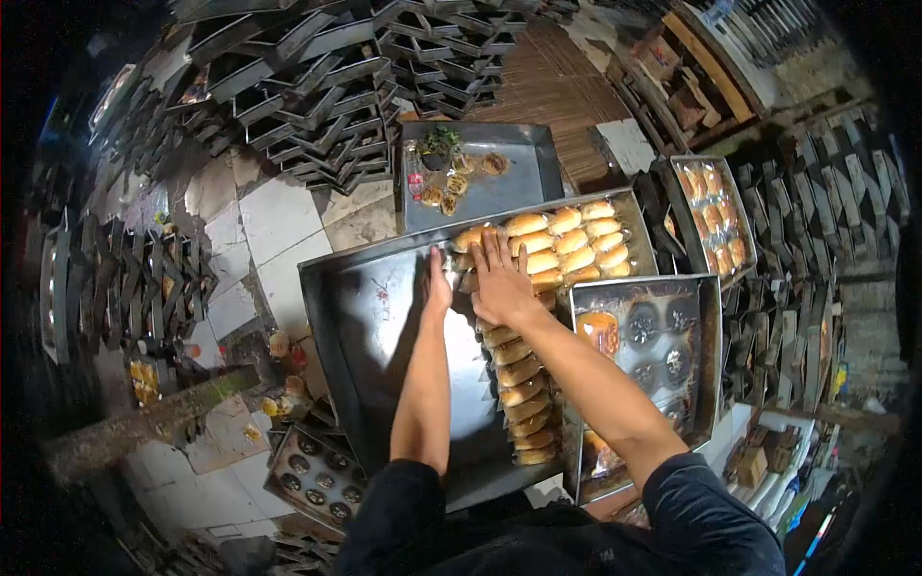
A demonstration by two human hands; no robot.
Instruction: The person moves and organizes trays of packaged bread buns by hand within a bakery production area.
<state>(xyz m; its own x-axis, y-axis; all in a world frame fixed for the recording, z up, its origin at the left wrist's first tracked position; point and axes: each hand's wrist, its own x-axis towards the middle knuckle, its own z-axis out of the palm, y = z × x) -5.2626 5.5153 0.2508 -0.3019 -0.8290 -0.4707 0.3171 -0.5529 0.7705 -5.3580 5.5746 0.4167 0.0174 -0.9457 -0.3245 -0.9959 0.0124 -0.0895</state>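
Observation:
A large metal tray (pixel 360 317) holds wrapped bread rolls in rows along its right part. My right hand (pixel 502 280) lies over the near-left rolls, its fingers stretched out and slightly apart on top of them. My left hand (pixel 438 283) stands on edge inside the tray, fingers straight, palm turned toward the end of the rolls. Between the hands a bit of shiny wrapping shows. A column of rolls (pixel 521 394) stands on edge, packed tightly toward me. Further right, rolls (pixel 576 240) lie flat in rows. What lies under my right palm is hidden.
A smaller baking tray (pixel 645 288) with round moulds and a few wrapped breads overlaps the right side. Behind stands a tray (pixel 519 163) with several small baked pieces and a plant. Another bread tray (pixel 711 216) is at right. Stacked metal trays (pixel 307 96) surround the tiled floor.

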